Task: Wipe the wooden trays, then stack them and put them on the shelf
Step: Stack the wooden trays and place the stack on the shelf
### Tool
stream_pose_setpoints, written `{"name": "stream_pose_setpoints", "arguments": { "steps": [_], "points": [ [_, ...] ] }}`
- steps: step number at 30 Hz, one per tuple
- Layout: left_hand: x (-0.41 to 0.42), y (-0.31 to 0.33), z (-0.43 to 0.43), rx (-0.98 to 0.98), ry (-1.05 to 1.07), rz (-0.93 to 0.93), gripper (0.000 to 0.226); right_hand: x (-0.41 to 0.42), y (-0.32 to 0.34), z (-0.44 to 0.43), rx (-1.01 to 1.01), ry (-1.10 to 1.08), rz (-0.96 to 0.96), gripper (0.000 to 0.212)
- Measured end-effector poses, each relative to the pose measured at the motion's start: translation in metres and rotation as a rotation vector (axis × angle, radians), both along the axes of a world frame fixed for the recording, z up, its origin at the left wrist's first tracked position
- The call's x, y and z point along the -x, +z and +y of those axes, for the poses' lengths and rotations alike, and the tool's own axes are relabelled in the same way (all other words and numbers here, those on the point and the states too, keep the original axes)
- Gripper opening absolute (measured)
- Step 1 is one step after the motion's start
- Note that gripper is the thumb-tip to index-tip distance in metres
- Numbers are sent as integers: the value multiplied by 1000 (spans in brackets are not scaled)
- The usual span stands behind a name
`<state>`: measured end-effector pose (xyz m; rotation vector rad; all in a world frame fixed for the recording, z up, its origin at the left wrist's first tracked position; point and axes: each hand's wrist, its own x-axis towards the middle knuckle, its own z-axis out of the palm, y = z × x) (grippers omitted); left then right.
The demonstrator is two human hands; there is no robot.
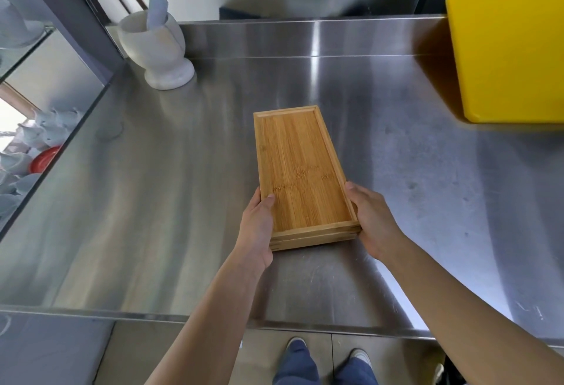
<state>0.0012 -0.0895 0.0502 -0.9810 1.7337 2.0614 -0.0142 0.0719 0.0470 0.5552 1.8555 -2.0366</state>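
both hands [258, 226] gripping tray stack [300, 171]

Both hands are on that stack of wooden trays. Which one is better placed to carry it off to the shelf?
Neither alone, probably. The left hand and right hand grip opposite long sides of the stacked rectangular bamboo trays near the same end. If one must lead, the left: shelving shows on that side.

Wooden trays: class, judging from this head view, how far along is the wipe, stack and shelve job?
Stacking looks done: the wooden trays sit in one neat pile on the steel counter. No cloth is in view, so wiping cannot be confirmed. In hand: the left hand and right hand grip the pile's near end by its sides. Left: carrying it to the shelf.
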Motion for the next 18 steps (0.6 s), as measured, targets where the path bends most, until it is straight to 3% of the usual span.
{"name": "stream_pose_setpoints", "arguments": {
  "steps": [18],
  "points": [
    [12,16,7,24,-18,77,37,14,19,-1,-94,-7,71,33]
  ]
}}
